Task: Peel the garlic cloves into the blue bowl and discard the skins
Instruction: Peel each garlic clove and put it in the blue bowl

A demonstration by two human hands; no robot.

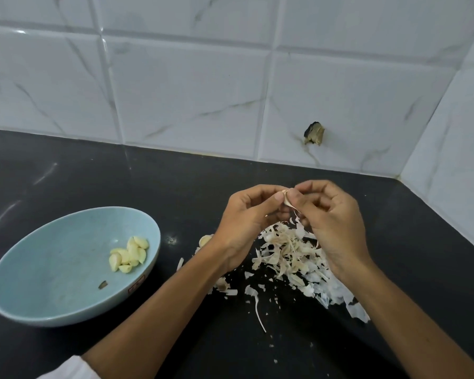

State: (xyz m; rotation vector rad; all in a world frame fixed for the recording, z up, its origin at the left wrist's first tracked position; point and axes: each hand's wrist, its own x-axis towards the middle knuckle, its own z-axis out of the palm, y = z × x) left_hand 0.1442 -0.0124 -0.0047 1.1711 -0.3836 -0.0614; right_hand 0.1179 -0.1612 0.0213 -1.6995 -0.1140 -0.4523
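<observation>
Two surfaces frame the scene: a white tiled wall (189, 86) and, below it, a black bench (66, 173). A blue bowl (39, 269) stands on the bench at left, well apart from the hands. The left hand (246, 228) and right hand (331, 222) meet above the bench right of centre, fingertips touching. Both hands' fingers (278, 196) are curled and pinch one small clove (286, 199) between thumb and forefingers; a strip of skin hangs from it. Directly beneath the hands lies a heap of skins (290, 255), pale and papery, with loose scraps scattered toward the near edge. Peeled cloves (129, 254), yellowish, sit in a cluster against the bowl's right inner wall. One more garlic piece (205, 239) lies on the bench just beside the left wrist, partly hidden by it. A dark scrap (102, 284) lies in the bowl below the cluster. A chipped hole (314, 133) marks the wall above the hands.
</observation>
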